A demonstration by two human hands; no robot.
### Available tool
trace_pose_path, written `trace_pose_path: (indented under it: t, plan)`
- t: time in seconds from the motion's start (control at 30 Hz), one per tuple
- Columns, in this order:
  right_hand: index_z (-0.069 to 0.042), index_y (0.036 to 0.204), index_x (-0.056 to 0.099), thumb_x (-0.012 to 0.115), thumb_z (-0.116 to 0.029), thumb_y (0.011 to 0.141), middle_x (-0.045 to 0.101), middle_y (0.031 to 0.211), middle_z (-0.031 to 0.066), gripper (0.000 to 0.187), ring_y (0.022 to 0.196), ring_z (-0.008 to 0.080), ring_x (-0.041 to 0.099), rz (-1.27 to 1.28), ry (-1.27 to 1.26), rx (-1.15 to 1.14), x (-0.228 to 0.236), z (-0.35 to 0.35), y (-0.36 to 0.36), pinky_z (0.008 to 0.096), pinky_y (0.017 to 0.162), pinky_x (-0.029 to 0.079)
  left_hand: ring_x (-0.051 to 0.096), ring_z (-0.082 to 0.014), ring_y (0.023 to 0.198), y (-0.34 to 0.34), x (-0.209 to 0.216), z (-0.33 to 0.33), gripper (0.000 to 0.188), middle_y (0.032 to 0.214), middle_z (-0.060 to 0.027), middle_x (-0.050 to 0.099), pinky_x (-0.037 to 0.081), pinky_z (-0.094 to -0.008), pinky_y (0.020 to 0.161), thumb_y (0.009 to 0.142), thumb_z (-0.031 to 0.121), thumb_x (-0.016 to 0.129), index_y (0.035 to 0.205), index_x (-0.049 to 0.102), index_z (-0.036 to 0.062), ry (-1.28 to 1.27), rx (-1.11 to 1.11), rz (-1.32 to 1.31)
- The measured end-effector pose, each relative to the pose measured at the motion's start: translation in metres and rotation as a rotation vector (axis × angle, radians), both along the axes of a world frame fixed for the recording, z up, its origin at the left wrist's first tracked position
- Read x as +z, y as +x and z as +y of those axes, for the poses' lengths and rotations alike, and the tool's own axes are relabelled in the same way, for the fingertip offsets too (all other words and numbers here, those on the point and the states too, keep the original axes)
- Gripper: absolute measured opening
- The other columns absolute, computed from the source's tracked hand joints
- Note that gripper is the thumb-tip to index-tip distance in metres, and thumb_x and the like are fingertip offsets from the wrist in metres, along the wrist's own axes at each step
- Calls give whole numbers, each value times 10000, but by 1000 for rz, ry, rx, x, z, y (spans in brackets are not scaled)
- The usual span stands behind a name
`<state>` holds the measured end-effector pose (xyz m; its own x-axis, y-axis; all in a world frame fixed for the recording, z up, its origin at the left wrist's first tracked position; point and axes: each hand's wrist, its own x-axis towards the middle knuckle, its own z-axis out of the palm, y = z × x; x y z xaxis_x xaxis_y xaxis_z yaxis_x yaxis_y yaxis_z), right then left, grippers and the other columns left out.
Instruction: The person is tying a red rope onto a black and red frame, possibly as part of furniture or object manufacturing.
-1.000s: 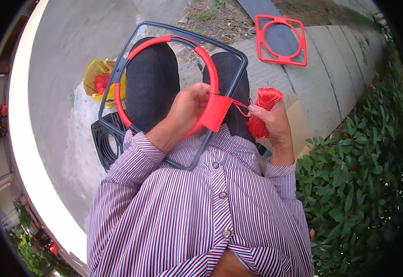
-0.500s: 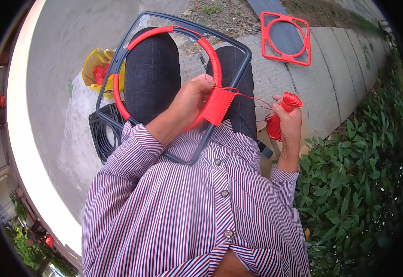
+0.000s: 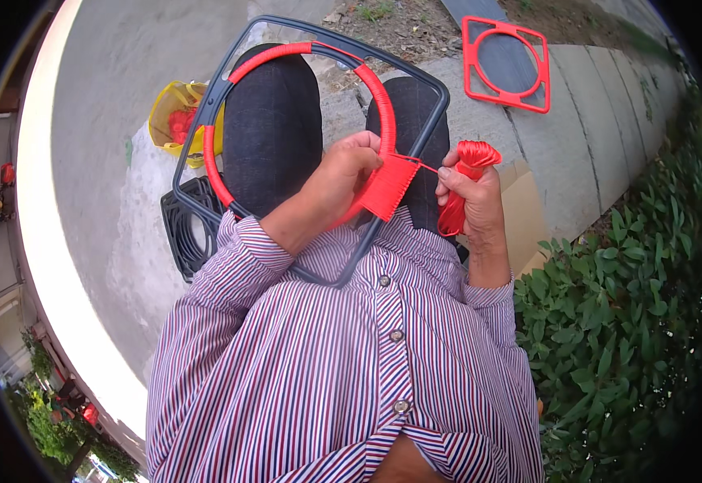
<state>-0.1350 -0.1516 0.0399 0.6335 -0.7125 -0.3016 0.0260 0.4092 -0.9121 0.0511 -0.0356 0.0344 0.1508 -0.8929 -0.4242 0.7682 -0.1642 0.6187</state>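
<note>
A dark plastic frame [image 3: 431, 129] with a round inner ring rests across my thighs. Red cord winds around stretches of the ring, and a dense red woven band [image 3: 391, 189] spans from ring to frame at the right side. My left hand [image 3: 341, 179] grips the red-wrapped ring beside this band, its fingers closed. On the right, my right hand [image 3: 478, 201] is closed around a skein of red cord [image 3: 477, 153]. A short strand runs taut between the thumb and fingers of that hand and the band's upper corner at the frame's bar.
A yellow bag [image 3: 158, 121] with red material inside stands at the left. Below it lie dark frames [image 3: 182, 241]. A red square frame [image 3: 506, 99] lies on the paving at far right. Cardboard [image 3: 528, 197] is beside my right hand, with a leafy hedge [image 3: 608, 322] nearer me.
My right hand has moved left, closer to the frame, and the loose strands have become one short, tight strand. My left hand stays on the ring, its fingers shifted slightly.
</note>
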Motion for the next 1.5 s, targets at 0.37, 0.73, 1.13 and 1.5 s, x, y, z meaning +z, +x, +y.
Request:
trace_pose_path:
  t: [0.37,0.73,1.13,1.5]
  plan:
    - [-11,883,583,615,49,753,574,655,41,147,515,99,553,-144,-79,-38,28,29,8,225,465,439,683,-282,847,-5,12,0,300,973,-204,632,608,-412,716,868,-6,558,1155,481,-47,-14,-174,-25]
    - [-12,890,585,605,66,735,579,672,37,174,511,97,557,-132,-9,-34,22,19,-11,231,450,443,658,-347,895,-3,13,-1,326,992,-224,608,574,-500,763,918,181,349,1102,493,-46,-24,-150,157]
    - [-15,869,593,614,63,747,582,673,33,146,516,95,567,-16,-98,96,35,33,-13,240,468,457,657,-340,820,-5,11,-8,265,907,-207,601,591,-507,674,846,145,380,998,513,-26,94,-150,165]
    - [28,1169,529,506,-64,864,611,1029,164,319,823,196,644,-116,57,-310,9,-30,-83,324,725,551,650,-289,887,-2,17,-9,343,967,-192,615,558,-407,800,885,187,386,1086,535,-48,179,-94,130]
